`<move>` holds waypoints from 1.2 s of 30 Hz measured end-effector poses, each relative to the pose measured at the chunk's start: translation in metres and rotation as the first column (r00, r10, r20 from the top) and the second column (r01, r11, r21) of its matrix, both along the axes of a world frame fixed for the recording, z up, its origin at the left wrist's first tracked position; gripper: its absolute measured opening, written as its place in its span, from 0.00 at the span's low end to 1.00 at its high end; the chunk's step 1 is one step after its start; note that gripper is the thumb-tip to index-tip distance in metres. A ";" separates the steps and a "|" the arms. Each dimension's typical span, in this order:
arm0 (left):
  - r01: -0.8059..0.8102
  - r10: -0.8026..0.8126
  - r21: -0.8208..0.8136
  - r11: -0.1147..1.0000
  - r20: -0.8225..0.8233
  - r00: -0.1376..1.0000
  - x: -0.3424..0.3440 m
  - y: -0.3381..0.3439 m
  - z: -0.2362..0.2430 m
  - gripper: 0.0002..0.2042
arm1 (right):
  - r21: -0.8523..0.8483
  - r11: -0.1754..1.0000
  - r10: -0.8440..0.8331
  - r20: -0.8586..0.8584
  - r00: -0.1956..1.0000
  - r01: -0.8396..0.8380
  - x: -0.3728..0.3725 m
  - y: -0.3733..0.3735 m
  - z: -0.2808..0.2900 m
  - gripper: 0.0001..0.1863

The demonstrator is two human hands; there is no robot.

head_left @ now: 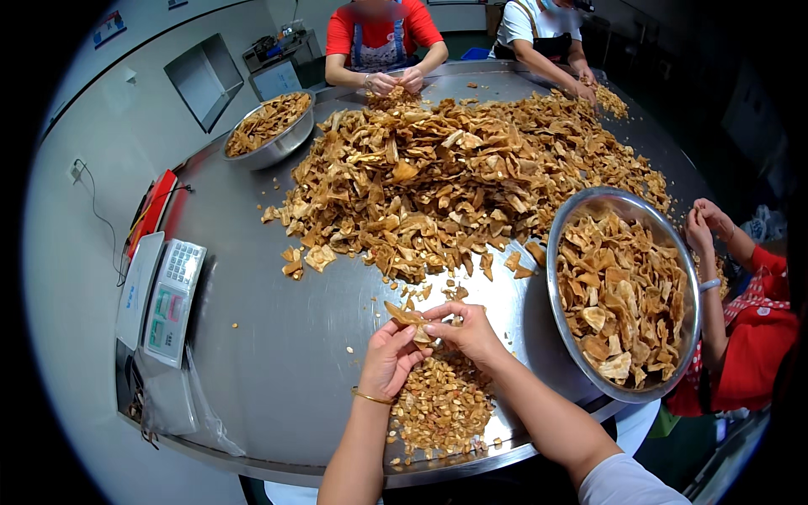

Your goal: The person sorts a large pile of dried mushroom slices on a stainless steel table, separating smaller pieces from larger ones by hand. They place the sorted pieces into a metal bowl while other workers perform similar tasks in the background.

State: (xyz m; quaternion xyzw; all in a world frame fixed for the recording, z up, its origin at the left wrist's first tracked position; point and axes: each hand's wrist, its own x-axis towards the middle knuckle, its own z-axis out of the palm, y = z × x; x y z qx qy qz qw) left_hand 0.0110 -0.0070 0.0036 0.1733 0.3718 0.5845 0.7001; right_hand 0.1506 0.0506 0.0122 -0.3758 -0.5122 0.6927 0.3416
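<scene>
Between the fingertips of both my hands is a dried brown slice (pixel 406 315), thin and curled. My left hand (pixel 387 360), with a gold-coloured bangle at its wrist, pinches the piece from the left. From the right, my right hand (pixel 471 335) grips it with thumb and fingers. Just below them, a low pile of small yellow-brown bits (pixel 442 412) lies near the table's front edge. Beyond my hands rises a large heap of dried slices (pixel 454 181), with loose pieces scattered at its near side.
A steel bowl (pixel 552 286) full of slices stands to the right; another bowl (pixel 290 145) is at far left. A scale (pixel 172 295) sits on the left of the metal table (pixel 278 362). Three co-workers handle pieces around the far and right edges.
</scene>
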 end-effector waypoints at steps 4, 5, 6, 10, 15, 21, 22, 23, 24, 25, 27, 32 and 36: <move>-0.020 0.021 -0.024 1.000 0.046 0.999 0.007 -0.002 0.018 0.14 | 0.055 0.998 -0.023 0.006 1.000 0.022 -0.001 0.000 -0.009 0.10; -0.027 0.027 -0.023 0.999 0.009 1.000 0.007 0.000 0.015 0.14 | 0.038 0.999 -0.024 -0.005 1.000 0.025 -0.001 0.000 -0.010 0.10; -0.032 0.031 -0.016 0.999 -0.039 0.999 0.006 -0.001 0.012 0.14 | 0.015 1.000 -0.024 -0.014 1.000 0.025 -0.002 -0.001 -0.006 0.10; -0.024 0.020 -0.011 1.000 -0.281 0.959 0.007 -0.001 0.011 0.11 | -0.064 0.994 -0.093 -0.032 0.995 0.091 -0.001 0.001 0.000 0.11; 0.061 -0.063 -0.020 0.998 -0.473 0.879 0.015 -0.002 0.006 0.09 | 0.271 0.962 -0.049 0.141 0.989 0.009 0.002 0.005 -0.012 0.10; 0.053 -0.041 0.007 0.999 -0.543 0.839 0.021 0.001 0.007 0.08 | -0.216 0.975 -0.079 -0.126 0.989 0.050 0.001 -0.001 -0.003 0.05; 0.076 -0.063 -0.001 0.997 -0.578 0.814 0.021 0.001 0.001 0.08 | -0.265 0.962 -0.114 -0.165 0.980 0.067 0.000 -0.001 -0.006 0.06; 0.099 -0.084 -0.010 0.995 -0.611 0.787 0.021 0.000 -0.001 0.08 | -0.315 0.946 -0.150 -0.202 0.968 0.081 -0.001 0.001 -0.010 0.07; 0.114 -0.095 -0.006 0.993 -0.600 0.794 0.021 0.000 -0.001 0.08 | -0.363 0.927 -0.190 -0.235 0.953 0.095 -0.001 0.002 -0.013 0.08; 0.129 -0.106 -0.002 0.992 -0.589 0.801 0.020 0.000 0.000 0.08 | -0.422 0.902 -0.197 -0.219 0.956 0.089 0.001 0.004 -0.012 0.08; 0.163 -0.130 0.019 0.986 -0.511 0.850 0.019 0.000 0.003 0.07 | -0.530 0.846 -0.242 -0.289 0.926 0.056 0.002 0.004 -0.016 0.08; 0.221 -0.202 0.042 0.974 -0.266 0.942 0.012 0.001 0.001 0.11 | -0.645 0.749 -0.203 -0.445 0.872 -0.154 0.005 0.005 -0.023 0.08; 0.106 -0.106 -0.003 0.994 0.065 0.992 0.009 0.002 0.004 0.18 | -0.688 0.724 -0.394 -0.471 0.789 -0.049 0.019 0.021 -0.025 0.12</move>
